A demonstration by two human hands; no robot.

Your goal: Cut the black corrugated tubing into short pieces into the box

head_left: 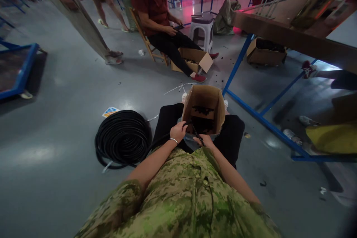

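Observation:
My left hand (179, 131) is closed around a black hose (164, 138), near its end, at the box's near left edge. That hose runs back under my left forearm toward a large black coil (122, 139) on the floor to my left. Closed too, my right hand (205, 141) grips a slim dark thing, which reaches up toward the hose end; its kind cannot be made out. Between my knees stands an open cardboard box (205, 91) with dark pieces (202, 123) inside, too dim to name.
Ahead, a seated person (156, 15) has another cardboard box (192, 54) at their feet, beside a plastic stool (202, 31). To the right stands a table with a blue leg (238, 65) and crossbars. A blue-framed cart (23, 70) is at far left. Other people stand behind.

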